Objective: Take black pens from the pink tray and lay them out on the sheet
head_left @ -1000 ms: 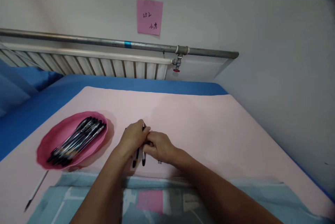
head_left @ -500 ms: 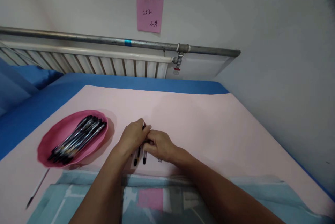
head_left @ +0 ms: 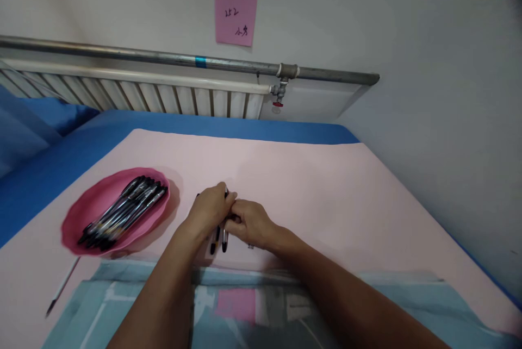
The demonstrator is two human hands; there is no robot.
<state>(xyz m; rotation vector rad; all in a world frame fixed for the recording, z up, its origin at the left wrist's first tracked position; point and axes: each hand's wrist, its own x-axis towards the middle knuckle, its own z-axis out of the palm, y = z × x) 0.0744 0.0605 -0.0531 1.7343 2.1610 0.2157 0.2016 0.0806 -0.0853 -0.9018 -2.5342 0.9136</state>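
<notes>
Black-tipped pens (head_left: 128, 210) lie bundled in a scalloped pink dish (head_left: 77, 213); nearby, a left hand (head_left: 210, 207) bends over two loose pens (head_left: 224, 244) on a pink mat (head_left: 310, 191), fingertips hidden, grip unclear, against a right hand (head_left: 253, 222), fingers curled narrow, their hold indiscernible.

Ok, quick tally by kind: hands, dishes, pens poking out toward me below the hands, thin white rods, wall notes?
Hands: 2, left hand and right hand
Pink dish: 1
Pens poking out: 2
Thin white rod: 1
Pink wall note: 1
Total: 7, leaving out the overlapping pens in the dish
</notes>
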